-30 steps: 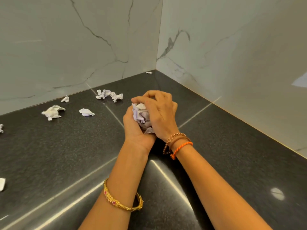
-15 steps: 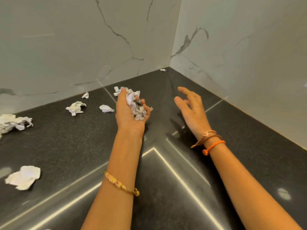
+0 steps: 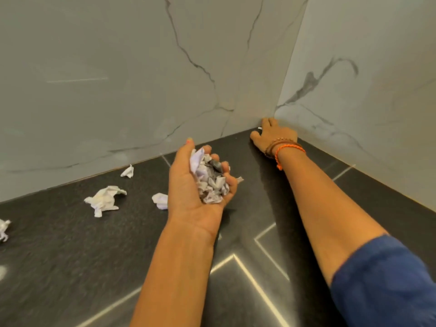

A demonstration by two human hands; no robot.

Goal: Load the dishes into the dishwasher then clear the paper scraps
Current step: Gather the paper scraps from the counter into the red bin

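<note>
My left hand [image 3: 185, 187] is held palm up above the black countertop [image 3: 59, 251], its fingers curled round a wad of crumpled paper scraps [image 3: 211, 182]. My right hand [image 3: 274, 135] is stretched into the far corner where the two walls meet. Its thumb and fingers are spread around a tiny white scrap [image 3: 259, 128] on the counter there. I cannot make out a firm pinch on it. More scraps lie loose to the left: a large crumpled one [image 3: 105, 200], a small one [image 3: 160, 201] beside my left hand, and another [image 3: 127, 171] by the back wall.
Marble-look walls [image 3: 141, 79] close off the counter at the back and on the right. One more crumpled scrap [image 3: 4, 228] lies at the left edge of view. No dishes or dishwasher are in view.
My hands have parted: the left keeps the wad and has turned palm up, and the right has reached forward into the corner to the tiny scrap. The view has shifted towards the corner.
</note>
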